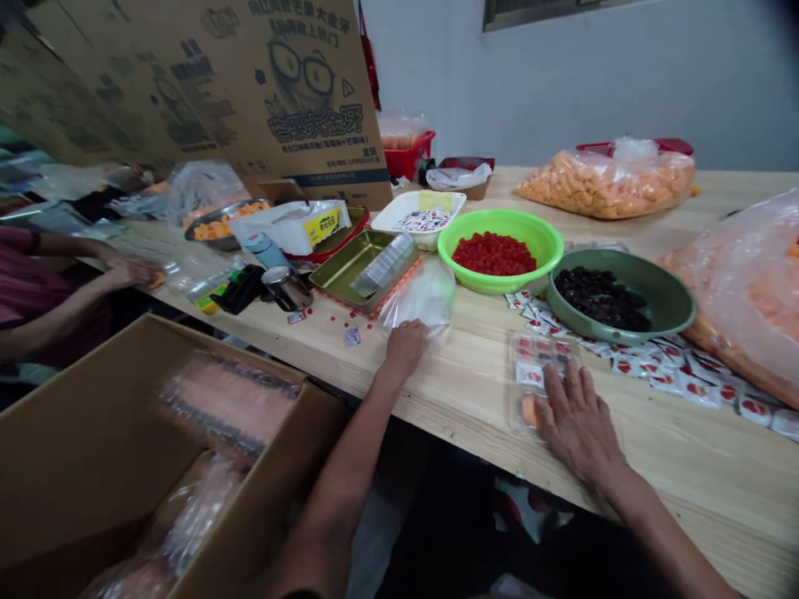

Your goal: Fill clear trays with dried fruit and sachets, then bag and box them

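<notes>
Carton (75, 424) down here at the near left, open-topped, with clear-wrapped packs (234, 399) lying inside. Up onto the table (462, 383), and the right hand (578, 416) is open, fingers spread, laid over the near right part of the clear tray (517, 398), close to the table's front edge. Red pieces show in the tray's far end, a white sachet sits in the middle, something orange at the near end! Over to the left hand (407, 345), fingers curled in at the near end of a clear bag (421, 301); the fingertips are hidden, so I can't tell whether they grip it. Just past the tray, sachets (699, 383) spread away to the right, and a dark green bowl (671, 295) of dark pieces stands right by them. Beside it, the lime bowl (453, 241), loaded with red! Left of that, behind the bag, a gold tin (340, 264), then a white tub (388, 216) of sachets. Farther still, a fat sack (608, 187) of orange pieces, and at the back left, a tall printed cardboard sheet (230, 125)
</notes>
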Demonstrator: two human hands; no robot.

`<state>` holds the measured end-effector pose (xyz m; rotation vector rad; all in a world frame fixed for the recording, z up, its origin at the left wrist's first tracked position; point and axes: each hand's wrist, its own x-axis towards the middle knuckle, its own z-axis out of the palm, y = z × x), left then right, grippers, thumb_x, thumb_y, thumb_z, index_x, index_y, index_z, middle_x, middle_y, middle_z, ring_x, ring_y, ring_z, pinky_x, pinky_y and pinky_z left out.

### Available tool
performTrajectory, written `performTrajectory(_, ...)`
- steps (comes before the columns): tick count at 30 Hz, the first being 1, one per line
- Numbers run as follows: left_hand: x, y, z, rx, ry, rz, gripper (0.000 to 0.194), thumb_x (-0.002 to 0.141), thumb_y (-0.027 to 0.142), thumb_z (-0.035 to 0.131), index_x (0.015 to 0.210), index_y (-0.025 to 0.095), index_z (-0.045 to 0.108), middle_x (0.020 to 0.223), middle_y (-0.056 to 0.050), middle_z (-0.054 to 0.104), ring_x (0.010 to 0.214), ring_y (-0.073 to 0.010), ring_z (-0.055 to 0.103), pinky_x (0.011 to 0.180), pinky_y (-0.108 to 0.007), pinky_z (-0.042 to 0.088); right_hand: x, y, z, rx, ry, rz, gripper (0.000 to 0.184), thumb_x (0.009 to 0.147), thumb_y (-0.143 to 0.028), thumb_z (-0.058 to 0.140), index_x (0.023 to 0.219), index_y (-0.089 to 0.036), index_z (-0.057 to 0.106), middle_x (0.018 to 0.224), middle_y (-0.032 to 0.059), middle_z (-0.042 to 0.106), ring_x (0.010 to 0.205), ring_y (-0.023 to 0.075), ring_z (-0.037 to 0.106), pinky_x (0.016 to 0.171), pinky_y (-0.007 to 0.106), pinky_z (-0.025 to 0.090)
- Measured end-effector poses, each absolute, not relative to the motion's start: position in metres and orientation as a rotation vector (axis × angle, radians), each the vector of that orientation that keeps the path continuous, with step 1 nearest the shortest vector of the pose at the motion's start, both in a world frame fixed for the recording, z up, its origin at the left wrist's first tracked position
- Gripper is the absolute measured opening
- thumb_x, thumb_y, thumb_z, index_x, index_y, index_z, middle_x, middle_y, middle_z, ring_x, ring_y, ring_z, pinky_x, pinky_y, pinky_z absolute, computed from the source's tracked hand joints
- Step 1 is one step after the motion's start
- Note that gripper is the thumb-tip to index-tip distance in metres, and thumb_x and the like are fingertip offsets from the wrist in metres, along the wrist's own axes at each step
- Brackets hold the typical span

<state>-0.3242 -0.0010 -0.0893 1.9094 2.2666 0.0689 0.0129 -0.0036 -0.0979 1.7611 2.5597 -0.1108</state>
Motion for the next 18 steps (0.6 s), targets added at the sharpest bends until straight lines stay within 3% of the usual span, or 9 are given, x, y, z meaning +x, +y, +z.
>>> performTrajectory(4,-0.323,0.002,-0.093,1.913,2.227,0.067,0.031,0.104,0.017,0.037,0.111,0.013,0.066,0.110,-0.014,0.069,0.106,-0.0244,0.065,0.087,-0.033,0.049,0.012,0.000,-0.099,1.707,2.554,-0.075,0.061,0.105,-0.041,0.027,0.159,-0.013,0.035,0.167,0.0219,0.018,0.154,0.0396,0.017,0.114,0.054,0.034)
performTrajectory(9,-0.311,0.009,-0.091,1.902,2.190,0.090,0.030,0.104,0.021,0.042,0.104,0.015,0.071,0.102,-0.012,0.072,0.099,-0.0241,0.069,0.083,-0.032,0.049,-0.001,0.012,-0.077,1.629,2.637,-0.035,0.053,0.099,-0.031,0.043,0.149,-0.013,0.050,0.160,0.0248,0.032,0.147,0.0438,0.032,0.111,0.062,0.033)
performTrajectory(14,-0.295,0.019,-0.084,1.890,2.166,0.210,0.020,0.095,0.035,0.065,0.096,0.016,0.071,0.099,-0.011,0.073,0.096,-0.0241,0.069,0.078,-0.031,0.047,-0.057,0.012,-0.051,1.072,3.131,-0.368,0.051,0.094,-0.012,0.039,0.142,-0.009,0.056,0.147,0.0174,0.053,0.132,0.0280,0.049,0.110,0.043,0.041)
performTrajectory(18,-0.289,0.024,-0.084,1.901,2.061,0.297,0.008,0.090,0.023,0.066,0.085,0.016,0.069,0.088,-0.006,0.072,0.085,-0.0194,0.067,0.072,-0.027,0.045,-0.102,0.020,-0.060,0.879,3.028,-0.394,0.065,0.085,-0.006,0.044,0.150,-0.006,0.045,0.157,0.0154,0.043,0.125,0.0304,0.051,0.102,0.043,0.044)
